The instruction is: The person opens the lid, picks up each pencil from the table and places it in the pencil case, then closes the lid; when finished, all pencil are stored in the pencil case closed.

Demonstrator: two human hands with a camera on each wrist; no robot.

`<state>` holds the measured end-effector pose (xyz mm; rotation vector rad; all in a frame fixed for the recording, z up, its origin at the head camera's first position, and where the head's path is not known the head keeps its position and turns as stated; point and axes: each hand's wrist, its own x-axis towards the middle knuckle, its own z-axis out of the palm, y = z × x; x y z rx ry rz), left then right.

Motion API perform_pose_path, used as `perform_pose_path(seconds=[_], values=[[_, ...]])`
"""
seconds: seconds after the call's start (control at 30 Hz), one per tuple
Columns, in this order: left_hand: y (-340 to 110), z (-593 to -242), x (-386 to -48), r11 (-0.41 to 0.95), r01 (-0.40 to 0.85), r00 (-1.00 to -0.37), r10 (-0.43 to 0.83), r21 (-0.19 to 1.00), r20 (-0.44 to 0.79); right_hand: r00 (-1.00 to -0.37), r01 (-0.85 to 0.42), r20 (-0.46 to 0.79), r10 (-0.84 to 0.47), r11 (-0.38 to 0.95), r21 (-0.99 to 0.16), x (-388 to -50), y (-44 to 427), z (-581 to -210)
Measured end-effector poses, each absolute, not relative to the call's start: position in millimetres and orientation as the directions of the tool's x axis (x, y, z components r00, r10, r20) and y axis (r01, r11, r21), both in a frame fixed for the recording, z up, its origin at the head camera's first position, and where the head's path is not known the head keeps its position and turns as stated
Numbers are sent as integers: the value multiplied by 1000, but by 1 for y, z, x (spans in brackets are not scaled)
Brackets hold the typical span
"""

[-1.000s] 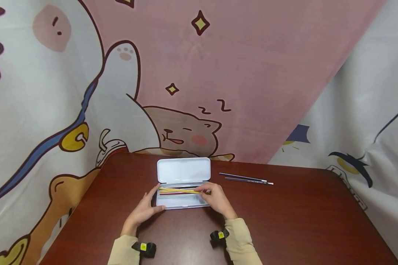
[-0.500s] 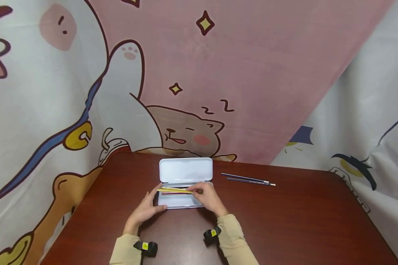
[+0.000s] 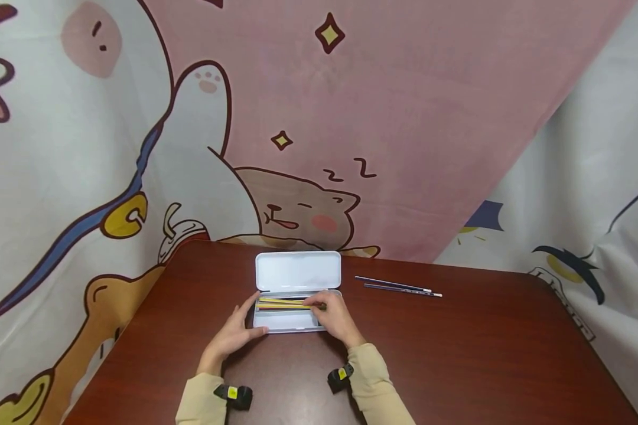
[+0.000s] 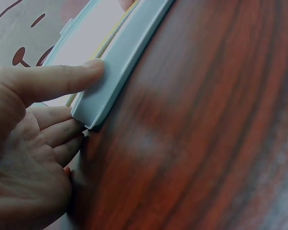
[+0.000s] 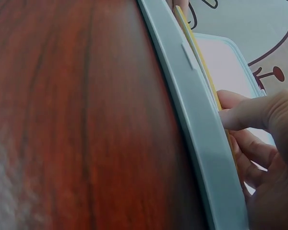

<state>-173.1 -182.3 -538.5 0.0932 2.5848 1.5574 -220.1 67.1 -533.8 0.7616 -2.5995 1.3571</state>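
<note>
here, left hand point(image 3: 231, 337) round one end of white case point(image 3: 289, 321), right hand point(image 3: 335, 319) tight on yellow pencil point(image 5: 202, 58)

Pencil case point(image 3: 298, 270) white; pencil point(image 3: 283, 306) yellow; table point(image 3: 457, 354) red-brown, dark-grained; sleeves point(image 3: 204, 401) beige; cloth point(image 3: 430, 118) pink-and-white, cartoon-printed.

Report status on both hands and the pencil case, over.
Left hand steadies pencil case. Right hand pinches yellow pencil. Lid open; nothing seen blocking.

Two pencils point(image 3: 393, 284) point(image 3: 403, 290) lie outside one case point(image 3: 298, 270) on one table point(image 3: 484, 348).
</note>
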Motion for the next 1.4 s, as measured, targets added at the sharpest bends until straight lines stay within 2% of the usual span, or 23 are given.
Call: perform_pose_path(seconds=[0.23,0.47,0.87,1.4], values=[[-181,-538,-175,476,6,-991,120,880,-58,-870,-486,331,-366,520,-702,-217,73,-530],[-182,-536,-173,471,2,-992,115,882,-59,-867,-498,388,-313,512,-700,-215,84,-530],[-183,-536,-173,476,-22,-990,112,879,-86,-908,-418,356,-219,488,-766,-210,113,-532],[-183,-537,-173,475,-13,-989,123,880,-81,-925,-371,353,-140,528,-764,-212,167,-535]])
